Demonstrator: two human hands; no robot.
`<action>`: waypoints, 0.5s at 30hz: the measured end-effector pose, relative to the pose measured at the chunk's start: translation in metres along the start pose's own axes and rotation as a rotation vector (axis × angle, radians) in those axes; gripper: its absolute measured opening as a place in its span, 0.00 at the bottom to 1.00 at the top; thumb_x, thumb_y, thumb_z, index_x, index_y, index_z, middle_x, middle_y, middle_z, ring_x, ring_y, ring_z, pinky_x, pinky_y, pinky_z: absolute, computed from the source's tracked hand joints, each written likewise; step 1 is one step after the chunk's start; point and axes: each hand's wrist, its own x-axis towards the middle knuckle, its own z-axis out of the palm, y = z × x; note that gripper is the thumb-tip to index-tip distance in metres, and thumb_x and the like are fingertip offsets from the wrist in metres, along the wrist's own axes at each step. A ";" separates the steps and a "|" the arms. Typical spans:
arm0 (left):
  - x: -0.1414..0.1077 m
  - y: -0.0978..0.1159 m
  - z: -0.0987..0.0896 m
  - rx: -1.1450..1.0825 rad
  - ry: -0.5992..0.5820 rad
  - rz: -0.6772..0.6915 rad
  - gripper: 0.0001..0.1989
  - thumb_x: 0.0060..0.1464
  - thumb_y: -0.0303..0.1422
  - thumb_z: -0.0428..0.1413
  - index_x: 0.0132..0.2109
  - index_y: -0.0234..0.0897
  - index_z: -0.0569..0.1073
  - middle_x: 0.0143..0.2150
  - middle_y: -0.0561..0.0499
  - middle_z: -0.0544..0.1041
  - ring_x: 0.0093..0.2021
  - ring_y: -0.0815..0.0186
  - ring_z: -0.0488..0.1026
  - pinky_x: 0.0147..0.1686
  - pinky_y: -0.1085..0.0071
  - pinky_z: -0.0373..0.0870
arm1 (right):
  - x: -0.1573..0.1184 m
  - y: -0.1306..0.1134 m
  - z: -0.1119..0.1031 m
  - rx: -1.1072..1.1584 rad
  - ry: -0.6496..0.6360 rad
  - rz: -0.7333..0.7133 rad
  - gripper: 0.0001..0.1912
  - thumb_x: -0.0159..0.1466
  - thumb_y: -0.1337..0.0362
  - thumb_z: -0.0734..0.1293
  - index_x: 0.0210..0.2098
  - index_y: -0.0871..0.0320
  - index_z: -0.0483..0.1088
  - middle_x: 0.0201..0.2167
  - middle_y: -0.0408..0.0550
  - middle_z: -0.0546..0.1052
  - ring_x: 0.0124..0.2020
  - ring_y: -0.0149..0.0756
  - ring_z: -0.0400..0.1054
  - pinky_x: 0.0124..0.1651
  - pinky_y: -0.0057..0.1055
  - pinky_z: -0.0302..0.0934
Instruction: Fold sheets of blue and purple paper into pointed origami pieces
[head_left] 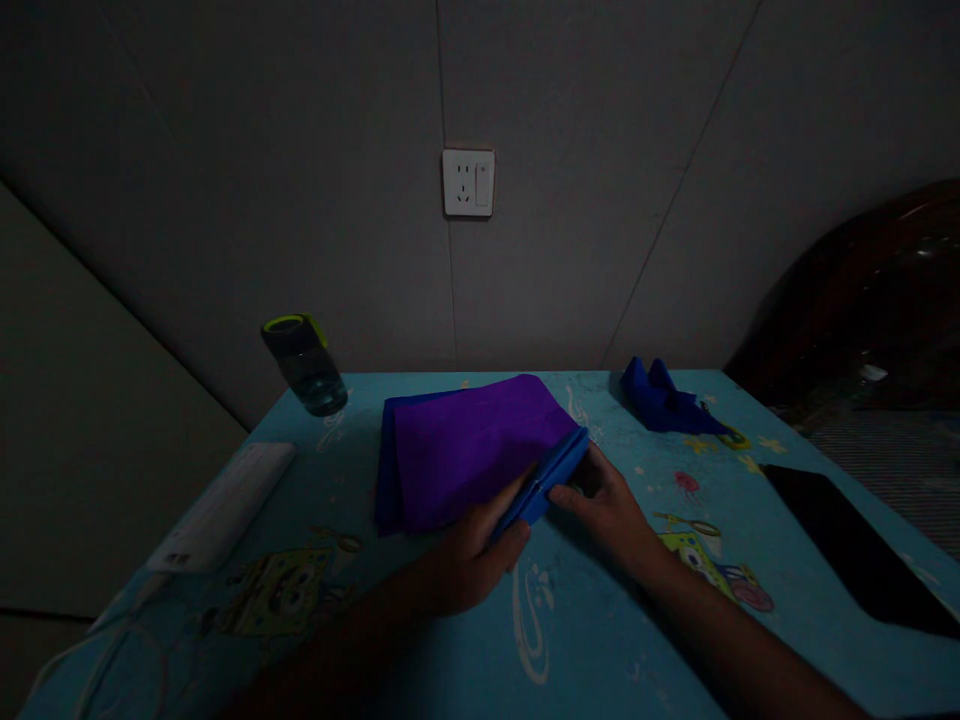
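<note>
Between my two hands is a piece of folded blue paper [551,476], tilted up to the right and made of several layers. My left hand [480,555] pinches its lower left end, thumb in front and fingers behind. At the other end, my right hand [604,500] grips it with the thumb on the near side; its other fingers are partly hidden behind the paper. Just beyond lies a purple sheet [472,450] on top of a blue sheet [388,480]. A folded blue paper shape [656,395] with pointed peaks rests at the back right.
A water bottle [307,365] stands back left, near a white power strip [225,505] with a cable. On the right lies a dark flat object [855,545]. Scissors [733,436] are partly under the blue shape. The patterned tablecloth [585,640] meets a wall with a socket [469,183].
</note>
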 end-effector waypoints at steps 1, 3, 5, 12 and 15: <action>0.000 -0.001 0.000 -0.008 -0.050 -0.015 0.32 0.63 0.46 0.47 0.69 0.38 0.53 0.26 0.55 0.66 0.23 0.71 0.63 0.22 0.75 0.62 | 0.000 0.000 0.000 -0.012 -0.003 -0.005 0.27 0.53 0.52 0.75 0.49 0.53 0.68 0.43 0.49 0.77 0.44 0.43 0.70 0.48 0.38 0.65; 0.000 -0.002 0.000 -0.022 -0.135 -0.045 0.30 0.65 0.47 0.43 0.68 0.37 0.53 0.27 0.54 0.67 0.23 0.71 0.64 0.21 0.76 0.63 | -0.001 -0.002 0.000 -0.042 -0.040 -0.019 0.25 0.55 0.51 0.73 0.48 0.55 0.69 0.43 0.49 0.77 0.44 0.43 0.70 0.48 0.38 0.65; 0.001 -0.002 0.001 -0.020 -0.141 -0.059 0.28 0.65 0.46 0.41 0.66 0.36 0.57 0.28 0.52 0.70 0.23 0.71 0.65 0.22 0.76 0.63 | -0.003 -0.005 0.000 -0.079 -0.090 -0.030 0.20 0.58 0.50 0.70 0.42 0.57 0.72 0.39 0.49 0.78 0.40 0.42 0.71 0.45 0.36 0.65; 0.009 0.003 0.002 0.293 0.188 0.057 0.15 0.61 0.37 0.51 0.51 0.37 0.72 0.38 0.48 0.76 0.37 0.65 0.74 0.36 0.71 0.71 | -0.006 -0.010 0.000 -0.253 0.015 0.052 0.19 0.59 0.50 0.68 0.22 0.58 0.64 0.18 0.38 0.63 0.22 0.29 0.58 0.25 0.26 0.55; 0.012 0.002 0.001 0.354 0.364 0.105 0.14 0.56 0.32 0.56 0.50 0.38 0.72 0.41 0.47 0.77 0.42 0.63 0.74 0.42 0.69 0.71 | -0.007 -0.011 0.003 -0.324 -0.016 0.045 0.21 0.58 0.51 0.68 0.19 0.57 0.61 0.17 0.37 0.60 0.20 0.28 0.55 0.24 0.26 0.52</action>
